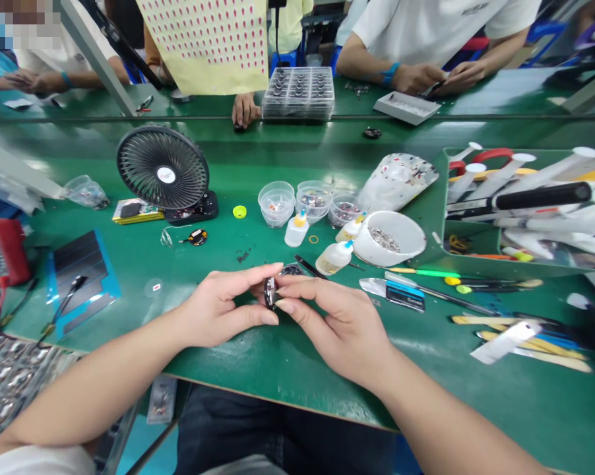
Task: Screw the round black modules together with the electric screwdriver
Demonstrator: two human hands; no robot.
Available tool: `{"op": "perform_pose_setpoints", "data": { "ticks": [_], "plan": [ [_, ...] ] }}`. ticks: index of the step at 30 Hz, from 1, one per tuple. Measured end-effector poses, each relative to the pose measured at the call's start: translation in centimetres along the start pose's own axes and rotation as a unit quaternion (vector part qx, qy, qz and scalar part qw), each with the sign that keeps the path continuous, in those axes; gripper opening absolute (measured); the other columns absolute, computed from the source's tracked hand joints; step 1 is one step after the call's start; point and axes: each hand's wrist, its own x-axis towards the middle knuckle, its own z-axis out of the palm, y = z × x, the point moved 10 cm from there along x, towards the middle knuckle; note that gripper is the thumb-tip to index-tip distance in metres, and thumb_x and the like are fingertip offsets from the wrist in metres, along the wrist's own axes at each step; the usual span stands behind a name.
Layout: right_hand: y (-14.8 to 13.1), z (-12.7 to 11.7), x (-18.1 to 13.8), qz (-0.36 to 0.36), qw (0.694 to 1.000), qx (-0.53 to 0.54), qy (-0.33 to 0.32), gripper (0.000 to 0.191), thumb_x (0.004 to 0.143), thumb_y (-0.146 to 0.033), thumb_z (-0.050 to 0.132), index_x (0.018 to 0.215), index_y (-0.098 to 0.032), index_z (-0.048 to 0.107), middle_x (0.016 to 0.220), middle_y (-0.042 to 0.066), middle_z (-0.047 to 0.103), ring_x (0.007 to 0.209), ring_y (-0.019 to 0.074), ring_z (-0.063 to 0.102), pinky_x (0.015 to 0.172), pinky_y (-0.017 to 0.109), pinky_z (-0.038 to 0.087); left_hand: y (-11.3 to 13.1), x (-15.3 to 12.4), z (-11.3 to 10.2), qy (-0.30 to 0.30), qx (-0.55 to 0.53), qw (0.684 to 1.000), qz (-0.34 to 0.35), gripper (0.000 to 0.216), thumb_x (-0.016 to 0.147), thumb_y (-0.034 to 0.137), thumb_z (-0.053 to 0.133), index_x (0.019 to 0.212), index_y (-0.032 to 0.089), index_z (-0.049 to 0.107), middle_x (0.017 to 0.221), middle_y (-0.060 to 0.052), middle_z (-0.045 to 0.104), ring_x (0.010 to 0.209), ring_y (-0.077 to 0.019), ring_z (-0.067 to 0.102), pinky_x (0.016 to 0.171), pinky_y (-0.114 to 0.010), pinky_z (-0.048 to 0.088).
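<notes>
Between my two hands, just above the bench, a small round black part with silvery pieces on its face (270, 292) stands on edge. My left hand (216, 307) curls around its left side with thumb and fingers. From the right, the thumb and fingertips of my right hand (334, 316) pinch it. Fingers cover much of its outline, so its exact kind is unclear. Right behind my fingertips lies another dark round part (292, 269), partly hidden. Beside that is a black slim tool (311, 266).
Beyond my hands are glue bottles (333, 258), plastic cups (276, 201) and a white bowl of small metal bits (406, 241). A black fan (163, 168) stands left. Tools (520, 340) and a green organizer (520, 264) lie right. Co-workers' hands (419, 78) work across the bench.
</notes>
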Motion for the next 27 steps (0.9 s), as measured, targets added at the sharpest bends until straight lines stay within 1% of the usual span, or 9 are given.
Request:
{"op": "perform_pose_setpoints", "data": {
  "ticks": [4, 6, 10, 13, 16, 19, 22, 25, 27],
  "plan": [
    [-0.1, -0.1, 0.1, -0.004, 1.0, 0.006, 0.009, 0.013, 0.098, -0.012, 0.072, 0.106, -0.022, 0.076, 0.111, 0.003, 0.084, 0.103, 0.0155, 0.081, 0.098, 0.023, 0.063, -0.2, -0.2, 0.2, -0.012, -0.033, 0.999, -0.005, 0.072, 0.092, 0.021, 0.081, 0.158, 0.029, 0.054, 0.13, -0.009, 0.079, 0.105, -0.0194, 0.08, 0.098, -0.027, 0.062],
    [-0.3, -0.2, 0.1, -0.012, 1.0, 0.002, 0.022, 0.015, 0.098, -0.011, 0.071, 0.107, -0.022, 0.075, 0.111, 0.004, 0.083, 0.103, 0.0152, 0.08, 0.098, 0.024, 0.062, -0.2, -0.3, 0.5, -0.022, -0.061, 0.998, -0.012, 0.073, 0.093, 0.019, 0.08, 0.159, 0.029, 0.052, 0.131, -0.01, 0.078, 0.105, -0.0197, 0.08, 0.097, -0.028, 0.063],
    [-0.6, -0.7, -0.1, -0.011, 0.999, -0.004, 0.049, 0.02, 0.097, -0.008, 0.067, 0.11, -0.023, 0.074, 0.115, 0.006, 0.082, 0.109, 0.0179, 0.079, 0.1, 0.029, 0.064, 0.0, -0.2, 0.9, -0.024, -0.15, 0.988, -0.024, 0.071, 0.095, 0.012, 0.075, 0.159, 0.032, 0.051, 0.125, -0.008, 0.079, 0.102, -0.0176, 0.081, 0.092, -0.026, 0.064],
    [-0.6, -1.1, -0.3, 0.0, 0.997, 0.009, 0.071, 0.026, 0.097, -0.007, 0.064, 0.114, -0.024, 0.074, 0.121, 0.007, 0.08, 0.113, 0.0206, 0.078, 0.099, 0.035, 0.065, 0.3, -0.1, 0.9, -0.009, -0.2, 0.979, -0.029, 0.07, 0.095, 0.008, 0.073, 0.156, 0.036, 0.053, 0.127, -0.007, 0.078, 0.103, -0.0166, 0.08, 0.092, -0.024, 0.064],
    [-0.6, -1.3, -0.4, 0.009, 0.996, 0.019, 0.081, 0.026, 0.096, -0.007, 0.064, 0.113, -0.025, 0.074, 0.123, 0.008, 0.08, 0.114, 0.023, 0.078, 0.098, 0.039, 0.067, 0.2, -0.1, 0.9, -0.003, -0.22, 0.975, -0.04, 0.066, 0.097, 0.009, 0.071, 0.156, 0.034, 0.054, 0.127, -0.008, 0.077, 0.103, -0.0179, 0.08, 0.092, -0.026, 0.064],
    [-0.7, -1.4, -0.5, 0.005, 0.997, 0.003, 0.083, 0.025, 0.096, -0.008, 0.066, 0.113, -0.024, 0.074, 0.122, 0.009, 0.08, 0.114, 0.0239, 0.078, 0.099, 0.04, 0.066, -0.3, -0.3, 1.0, -0.004, -0.24, 0.969, -0.06, 0.063, 0.099, 0.011, 0.07, 0.156, 0.033, 0.054, 0.125, -0.008, 0.078, 0.102, -0.0176, 0.079, 0.092, -0.027, 0.063],
    [-1.2, -1.5, -0.4, -0.036, 0.996, -0.047, 0.073, 0.02, 0.097, -0.009, 0.069, 0.112, -0.021, 0.073, 0.12, 0.01, 0.081, 0.111, 0.022, 0.079, 0.1, 0.037, 0.065, -0.6, -0.4, 1.0, -0.013, -0.259, 0.963, -0.076, 0.06, 0.1, 0.014, 0.07, 0.155, 0.033, 0.055, 0.122, -0.007, 0.078, 0.102, -0.0174, 0.078, 0.093, -0.027, 0.062],
    [-2.1, -1.2, -0.3, -0.114, 0.988, -0.1, 0.035, 0.015, 0.098, -0.012, 0.072, 0.111, -0.019, 0.072, 0.113, 0.01, 0.083, 0.104, 0.0199, 0.081, 0.094, 0.033, 0.066, -0.7, -0.5, 1.2, -0.033, -0.257, 0.962, -0.089, 0.057, 0.1, 0.016, 0.07, 0.152, 0.034, 0.058, 0.123, -0.006, 0.077, 0.104, -0.0174, 0.078, 0.093, -0.026, 0.061],
    [-2.4, -0.8, -0.1, -0.152, 0.981, -0.117, 0.001, 0.012, 0.1, -0.015, 0.072, 0.111, -0.019, 0.072, 0.109, 0.008, 0.084, 0.1, 0.019, 0.081, 0.09, 0.031, 0.066, -0.7, -0.4, 1.2, -0.048, -0.236, 0.966, -0.095, 0.055, 0.099, 0.017, 0.071, 0.151, 0.03, 0.059, 0.121, -0.006, 0.077, 0.105, -0.0176, 0.077, 0.093, -0.026, 0.061]
  ]
}}
